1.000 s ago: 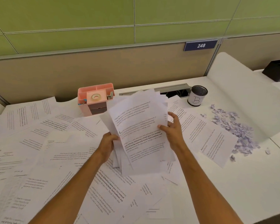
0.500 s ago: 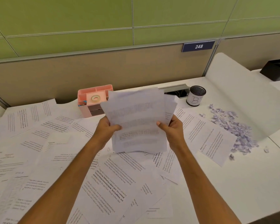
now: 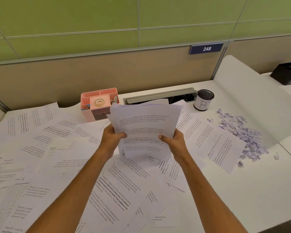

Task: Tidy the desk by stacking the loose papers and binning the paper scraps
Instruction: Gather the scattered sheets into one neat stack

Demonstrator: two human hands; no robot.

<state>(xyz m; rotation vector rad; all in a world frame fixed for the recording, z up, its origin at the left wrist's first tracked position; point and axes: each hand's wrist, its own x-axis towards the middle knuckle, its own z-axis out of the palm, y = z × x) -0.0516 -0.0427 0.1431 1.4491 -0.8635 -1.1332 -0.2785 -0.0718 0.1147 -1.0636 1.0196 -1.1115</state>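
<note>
White printed sheets, a bundle of them (image 3: 146,130), stand nearly upright between both hands above the middle of the desk (image 3: 242,190). The left hand (image 3: 110,137) is closed on the bundle's left edge, thumb pressed on the front page and fingers wrapped behind. The right hand (image 3: 174,142) grips the right edge the same way, its thumb lying across a line of bold print. The sheets in the bundle are unevenly aligned, with corners fanning out at the top and left, and the lower edge hangs just above the papers lying beneath.

Under and around the forearms, loose papers (image 3: 57,157) cover the desk from its left edge across to past the centre, overlapping at many angles. Another printed page (image 3: 220,145) lies skewed just right of the right hand. Beyond it, near the right edge, lilac paper scraps (image 3: 242,133) sit in a scattered heap, with a few stray bits close by.

Along the back edge, a pink desk organiser (image 3: 99,105) holding a roll of tape stands just behind the bundle's upper left corner. A black mesh cup (image 3: 203,100) with a label marked "B" stands to the right of it, beside an open cable tray.
</note>
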